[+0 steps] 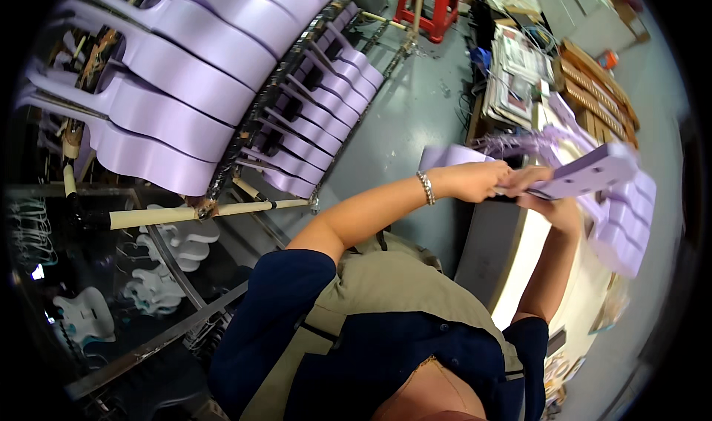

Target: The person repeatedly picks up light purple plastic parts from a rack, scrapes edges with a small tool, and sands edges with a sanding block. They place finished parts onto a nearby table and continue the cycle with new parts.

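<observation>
A light purple guitar is held out in front of me to the right, its headstock pierced by several dark holes and blurred by motion. My right hand is closed round the neck just beside that headstock. Right against its fingers, my left hand is closed in a pinch at the neck; what sits between those fingertips is hidden. Beyond my left wrist shows a purple curved piece, perhaps this guitar's body. Tangled purple strips lie on the bench just past my hands.
Several purple guitar bodies stand together on the white bench at right. Racks of purple guitars fill the left. Below them hang pale guitar bodies. Farther off are a red stool, stacked papers and wooden pieces.
</observation>
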`<state>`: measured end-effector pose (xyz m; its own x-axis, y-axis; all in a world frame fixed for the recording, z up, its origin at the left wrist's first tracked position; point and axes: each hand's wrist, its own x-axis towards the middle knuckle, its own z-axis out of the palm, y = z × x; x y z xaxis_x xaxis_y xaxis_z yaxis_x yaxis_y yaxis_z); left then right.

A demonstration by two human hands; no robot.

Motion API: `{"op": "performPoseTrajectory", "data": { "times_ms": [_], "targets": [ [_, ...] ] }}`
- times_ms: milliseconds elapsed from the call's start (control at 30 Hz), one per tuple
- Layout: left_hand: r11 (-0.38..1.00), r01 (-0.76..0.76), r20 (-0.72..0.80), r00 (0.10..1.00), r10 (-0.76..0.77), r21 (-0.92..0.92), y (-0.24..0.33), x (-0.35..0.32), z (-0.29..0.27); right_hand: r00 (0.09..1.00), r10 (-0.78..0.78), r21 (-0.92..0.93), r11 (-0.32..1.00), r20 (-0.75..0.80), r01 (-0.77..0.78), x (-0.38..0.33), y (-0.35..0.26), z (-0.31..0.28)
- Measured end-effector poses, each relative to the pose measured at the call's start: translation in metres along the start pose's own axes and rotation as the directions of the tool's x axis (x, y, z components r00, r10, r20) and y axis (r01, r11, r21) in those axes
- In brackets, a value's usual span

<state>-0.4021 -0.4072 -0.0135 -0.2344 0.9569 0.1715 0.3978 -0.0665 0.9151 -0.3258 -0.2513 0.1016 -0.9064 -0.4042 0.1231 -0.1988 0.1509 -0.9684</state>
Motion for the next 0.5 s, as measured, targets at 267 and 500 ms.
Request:
{"op": "performPoseTrajectory", "data": {
  "times_ms": [267,500],
  "targets": [
    [0.802,0.583,-0.539,0.72,-0.437,0.128,-0.079,-0.129,-0.064,0.891,-0.019,-0.326,0.934,-0.454,-0.146,0.148,0.212,0.008],
    [0.469,0.854,-0.427,0.345,-0.835,-0.226,-0.153,-0.211,-0.058,0.841,-0.121,-0.262,0.965,-0.528,-0.025,0.282,0.321,-0.027]
  ]
}}
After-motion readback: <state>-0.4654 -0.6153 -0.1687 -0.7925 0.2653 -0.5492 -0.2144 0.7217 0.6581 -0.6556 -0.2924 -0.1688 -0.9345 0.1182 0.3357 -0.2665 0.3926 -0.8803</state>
